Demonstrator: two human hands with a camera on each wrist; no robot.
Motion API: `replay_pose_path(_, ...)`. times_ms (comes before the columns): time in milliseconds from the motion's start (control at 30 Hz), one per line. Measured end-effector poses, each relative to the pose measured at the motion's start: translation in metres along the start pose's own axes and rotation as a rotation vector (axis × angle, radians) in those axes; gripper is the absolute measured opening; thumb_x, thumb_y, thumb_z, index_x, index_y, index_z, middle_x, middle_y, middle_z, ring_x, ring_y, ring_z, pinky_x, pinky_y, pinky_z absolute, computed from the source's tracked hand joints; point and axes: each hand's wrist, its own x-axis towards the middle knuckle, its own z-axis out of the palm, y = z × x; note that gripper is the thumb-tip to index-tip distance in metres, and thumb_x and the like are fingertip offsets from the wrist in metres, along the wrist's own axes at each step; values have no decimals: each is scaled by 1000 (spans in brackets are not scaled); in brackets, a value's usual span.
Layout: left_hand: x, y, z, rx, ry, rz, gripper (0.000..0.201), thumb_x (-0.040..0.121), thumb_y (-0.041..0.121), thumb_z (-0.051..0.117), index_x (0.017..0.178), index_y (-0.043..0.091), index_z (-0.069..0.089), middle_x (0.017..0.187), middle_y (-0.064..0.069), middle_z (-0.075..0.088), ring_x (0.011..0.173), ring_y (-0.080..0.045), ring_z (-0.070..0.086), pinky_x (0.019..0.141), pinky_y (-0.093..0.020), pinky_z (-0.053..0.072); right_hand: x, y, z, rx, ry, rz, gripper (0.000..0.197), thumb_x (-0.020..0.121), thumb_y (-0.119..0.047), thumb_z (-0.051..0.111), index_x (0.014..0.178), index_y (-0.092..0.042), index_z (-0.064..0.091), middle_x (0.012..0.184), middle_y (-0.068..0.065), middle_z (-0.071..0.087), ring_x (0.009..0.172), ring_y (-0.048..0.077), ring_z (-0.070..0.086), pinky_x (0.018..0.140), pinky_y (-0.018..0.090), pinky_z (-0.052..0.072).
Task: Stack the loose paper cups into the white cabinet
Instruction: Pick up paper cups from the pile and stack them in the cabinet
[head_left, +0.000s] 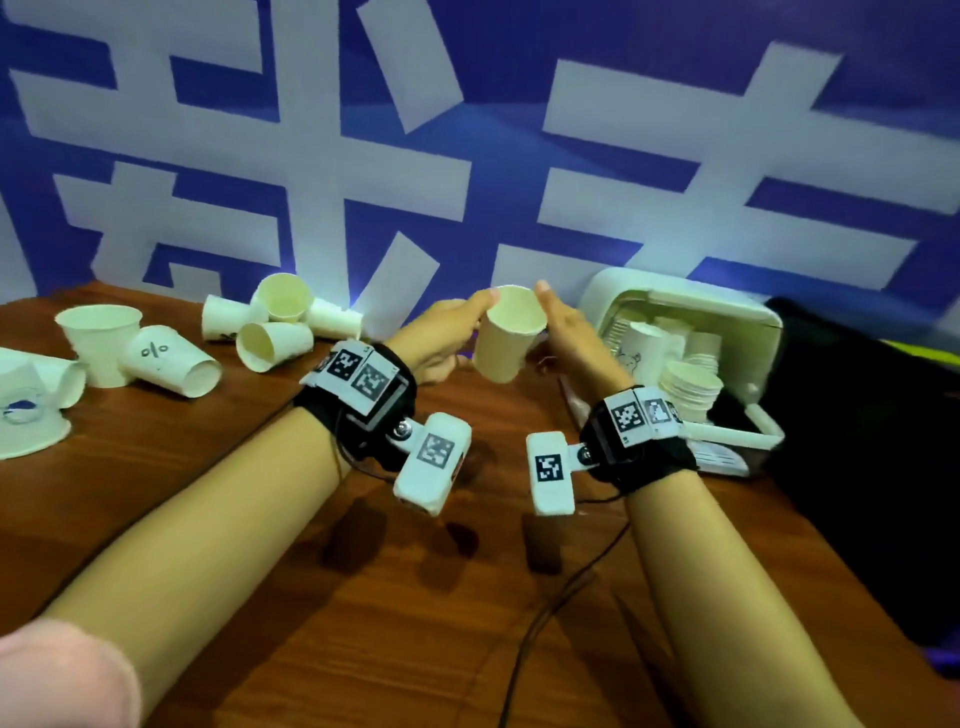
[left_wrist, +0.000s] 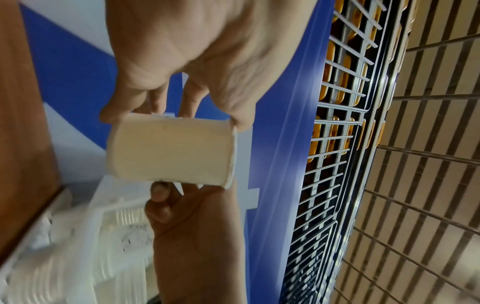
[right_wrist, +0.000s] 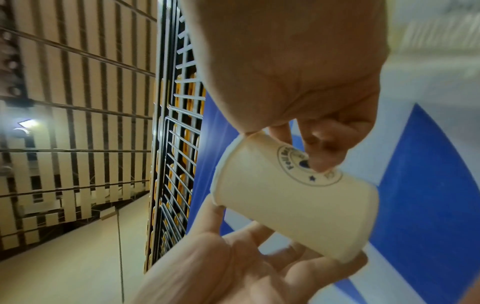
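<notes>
Wooden table (head_left: 218, 519); blue-white banner (head_left: 519, 156) behind; black cable (head_left: 550, 618); black bag (head_left: 872, 441) at right.

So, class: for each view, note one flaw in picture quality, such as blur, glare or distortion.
Head view: a bright glare patch on the blue banner behind the loose cups. Left wrist view: the white cabinet is smeared by motion blur, while the held cup stays fairly sharp. Right wrist view: wide-angle bending of the wire grid, and a flaring ceiling lamp.
</notes>
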Motion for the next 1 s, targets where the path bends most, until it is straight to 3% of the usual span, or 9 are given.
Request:
replay_pose_path(100,15,5,50,-81,-41,16,34,100,37,45,119,13,59,94,-2,60,95,-19,57,73,-31,52,-2,6,-42,12,181,30,51,102,-52,26,85,-19,61,63,6,55,46,15,51,43,20,38)
replay_pose_path(267,42,9,120,-86,-139,78,35,103,31,37,122,10,58,100,-8,63,78,-14,59,55,-24,51,-2,34,-109,-22,326,-10,54,102,-52,27,102,-12,64,73,10,60,53,15,54,49,24,41)
replay_pose_path(400,63,4,162,-23,-212,129,34,103,27,34,127,15,55,121,-13,60,95,-23,58,64,-30,57,1,54,-144,5,449,7,46,101,-51,32,85,-18,60,68,4,54,55,14,48,50,24,37)
replay_pose_path(467,70,2,176,-75,-251,142,31,102,25,38,120,10,59,124,-17,58,106,-31,59,73,-43,59,0,61,-157,58,479,19,47,101,-53,33,93,-17,62,68,2,52,54,11,44,49,22,34)
replay_pose_path(567,78,3,195,-85,-257,161,23,101,21,42,109,7,59,124,-21,55,110,-34,59,72,-48,59,-4,68,-174,100,514,46,47,100,-55,33,94,-19,63,69,1,51,55,11,44,53,24,35)
replay_pose_path(633,79,4,203,-46,-233,164,18,100,20,45,106,7,55,123,-19,55,110,-33,59,73,-49,59,-6,70,-179,106,536,38,45,101,-53,33,89,-22,63,68,0,53,56,11,46,54,26,38)
replay_pose_path(733,82,-1,212,58,-152,228,7,97,15,50,92,12,54,102,-10,59,98,-29,63,72,-48,60,-5,80,-185,70,599,15,42,102,-49,36,86,-21,64,73,0,59,58,9,51,52,24,39)
replay_pose_path(833,83,-7,214,71,-128,323,6,94,8,55,97,8,59,93,-3,59,93,-24,63,68,-42,61,1,93,-187,44,684,7,42,101,-48,38,82,-22,64,77,1,62,65,12,55,56,28,42)
replay_pose_path(1000,86,-14,214,47,-110,392,16,93,6,58,107,4,65,99,-4,63,97,-21,63,70,-37,61,7,102,-185,44,747,-7,47,101,-46,38,76,-15,63,69,4,59,59,15,54,51,28,42)
